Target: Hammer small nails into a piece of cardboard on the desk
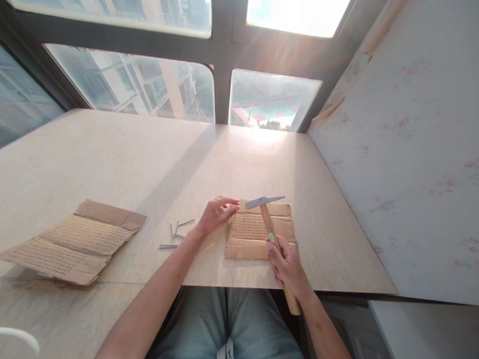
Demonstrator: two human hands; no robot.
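Observation:
My right hand [286, 263] is wrapped round the wooden handle of a hammer [267, 218]. Its metal head is raised over the upper part of a folded piece of cardboard [247, 248] with rows of small holes. At the cardboard's upper left corner is my left hand [217, 215], thumb and fingertips brought together in a pinch. Whatever is between those fingertips is too small to make out. Several loose metal nails [178, 235] lie on the tabletop left of my left hand, by the forearm.
A larger creased cardboard sheet [79, 235], also punched with rows of holes, lies at the left near the front edge. The pale tabletop [156, 153] runs back to the windows. A floral-papered wall [409, 156] borders it on the right. A white curved object [8, 334] shows at lower left.

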